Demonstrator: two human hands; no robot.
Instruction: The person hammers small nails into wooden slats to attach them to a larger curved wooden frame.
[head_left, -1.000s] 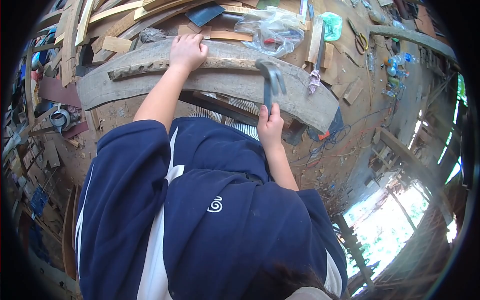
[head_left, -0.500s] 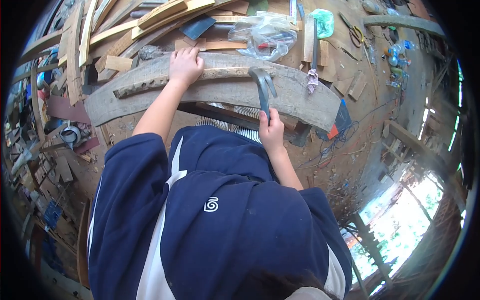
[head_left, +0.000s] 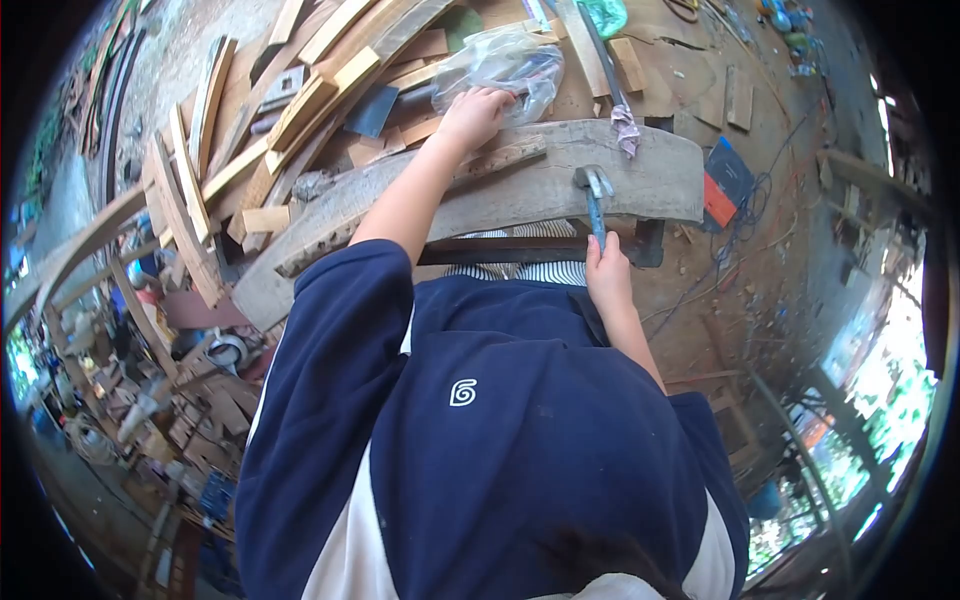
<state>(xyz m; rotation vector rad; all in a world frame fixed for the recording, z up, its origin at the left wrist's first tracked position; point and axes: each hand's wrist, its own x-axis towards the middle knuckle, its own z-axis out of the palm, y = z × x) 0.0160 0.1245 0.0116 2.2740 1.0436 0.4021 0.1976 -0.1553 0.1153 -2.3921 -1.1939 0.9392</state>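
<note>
My left hand (head_left: 474, 118) reaches to the near edge of a clear plastic bag (head_left: 540, 72). Its fingers are loosely bent and extended over the bag, with no held thing visible; their tips are partly lost against the plastic. In my right hand (head_left: 609, 268) is a claw hammer (head_left: 596, 212), gripped by its blue handle. The hammer's head is over the right part of a wide, curved grey board (head_left: 660, 180). A narrow wooden strip with a rough edge (head_left: 515, 153) lies along that board, partly covered by my left forearm.
Wood offcuts (head_left: 300, 115) pile up beyond the board at left. A dark blue flat piece (head_left: 371, 110) lies near the bag. A long bar with a pinkish cloth (head_left: 625, 132) points toward the board. To the right are a black and red object (head_left: 725, 185) and loose cords (head_left: 765, 200).
My left hand has left the wooden strip and moved forward and right to the plastic bag. My right hand still grips the hammer, held lower. The view has turned and shifted.
</note>
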